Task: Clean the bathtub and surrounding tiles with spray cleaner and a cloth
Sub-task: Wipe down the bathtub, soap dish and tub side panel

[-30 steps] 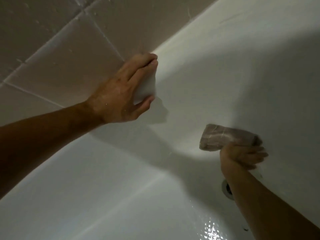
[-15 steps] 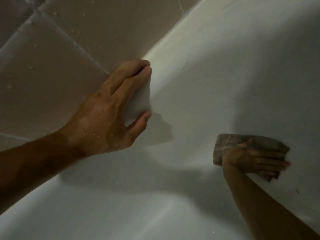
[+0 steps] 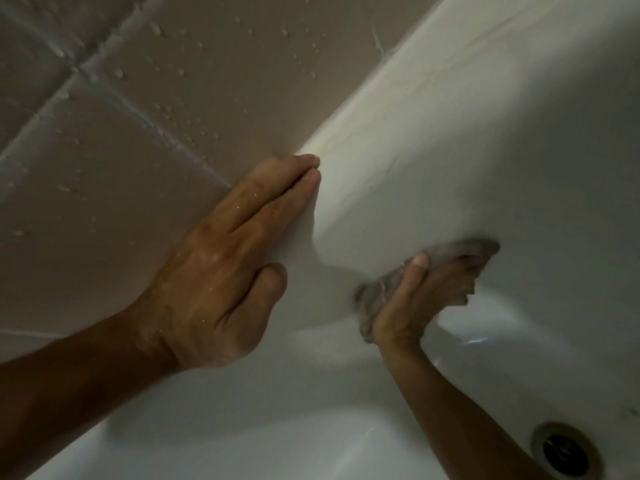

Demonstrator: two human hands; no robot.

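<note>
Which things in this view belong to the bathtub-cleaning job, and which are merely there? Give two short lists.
Belonging to the job:
cloth, held in the right hand
bathtub
wall tiles
left hand, resting on the tub edge

Merely there:
drain

No spray cleaner is in view.

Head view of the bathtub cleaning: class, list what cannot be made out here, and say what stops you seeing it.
- Cloth: motion-blurred and largely covered by the right hand gripping it; its outline is unclear.
- Drain: cut off by the bottom edge.
- Left hand fingertips: curled over the bathtub rim, hidden from view.
- Spray cleaner: not in view.
- Tiles: droplets show, dirt too dim to judge.
</note>
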